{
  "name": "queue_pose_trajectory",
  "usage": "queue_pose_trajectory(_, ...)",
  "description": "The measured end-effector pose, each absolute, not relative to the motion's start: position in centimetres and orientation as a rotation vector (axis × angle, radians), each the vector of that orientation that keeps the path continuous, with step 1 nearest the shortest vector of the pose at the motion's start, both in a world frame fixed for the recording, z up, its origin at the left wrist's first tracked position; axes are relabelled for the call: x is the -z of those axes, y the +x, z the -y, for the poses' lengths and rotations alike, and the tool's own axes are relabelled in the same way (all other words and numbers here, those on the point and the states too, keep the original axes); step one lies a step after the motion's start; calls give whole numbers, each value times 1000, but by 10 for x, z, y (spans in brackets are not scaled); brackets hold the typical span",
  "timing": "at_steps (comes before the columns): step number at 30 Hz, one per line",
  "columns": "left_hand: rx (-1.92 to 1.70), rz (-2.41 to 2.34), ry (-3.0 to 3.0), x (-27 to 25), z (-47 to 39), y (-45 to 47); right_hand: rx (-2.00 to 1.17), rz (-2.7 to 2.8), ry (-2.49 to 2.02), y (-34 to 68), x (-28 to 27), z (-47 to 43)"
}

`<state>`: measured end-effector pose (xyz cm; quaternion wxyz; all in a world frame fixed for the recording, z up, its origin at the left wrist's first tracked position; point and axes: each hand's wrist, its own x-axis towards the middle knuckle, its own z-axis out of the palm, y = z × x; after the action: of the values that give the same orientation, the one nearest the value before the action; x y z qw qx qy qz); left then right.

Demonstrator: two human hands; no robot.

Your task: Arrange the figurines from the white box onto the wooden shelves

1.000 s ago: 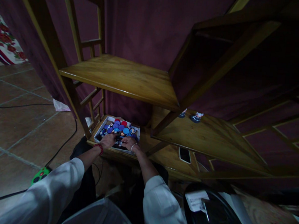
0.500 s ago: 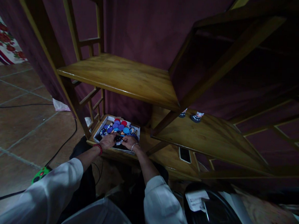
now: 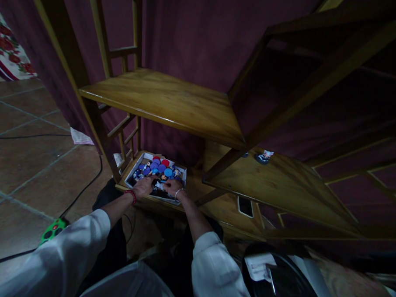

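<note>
A shallow white box (image 3: pixel 128 178) sits on the low wooden shelf. It is filled with small figurines and round bases in blue, purple and red, among them a light-blue round base (image 3: pixel 168 172). Over the box's front part, my left hand (image 3: pixel 144 186) has its fingers closed around a small dark figurine (image 3: pixel 155 181), whose details are blurred. My right hand (image 3: pixel 172 187) is just to the right, fingers pinched together; what they hold is too small to make out. Whitish pieces (image 3: pixel 158 187) lie between the two hands.
Another figurine (image 3: pixel 265 156) stands on the shelf board (image 3: pixel 275 182) at right. A phone-like object (image 3: pixel 245 206) lies on the lower shelf. Above the box is a wooden shelf (image 3: pixel 161 98). A green device (image 3: pixel 54 230) with a cable is on the floor, a black round stool (image 3: pixel 287 279) at lower right.
The hands have drawn slightly apart over the box, and the dark figurine between them shows less. The view has shifted a little.
</note>
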<state>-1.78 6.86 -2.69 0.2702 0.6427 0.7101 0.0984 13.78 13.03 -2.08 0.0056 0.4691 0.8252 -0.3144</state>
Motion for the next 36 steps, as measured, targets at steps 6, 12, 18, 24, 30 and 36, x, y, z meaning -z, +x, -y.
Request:
queue_pose_trajectory(6,-349,-2004,1680,33,-71,-19,946,-2603,1483,138,21,-127)
queue_pose_trajectory(12,-307,-2058,1643,30,-69,-20,859,-2673,1470,139,22,-125)
queue_pose_trajectory(18,-238,-2041,1623,24,-67,-20,753,-2680,1453,138,24,-124)
queue_pose_trajectory(24,-258,-2092,1562,17,-65,-16,783,-2702,1405,140,25,-122)
queue_pose_trajectory(30,-267,-2011,1666,12,-64,-15,863,-2704,1327,141,30,-123)
queue_pose_trajectory(36,-156,-1945,1713,14,-64,-14,907,-2670,1262,142,31,-125)
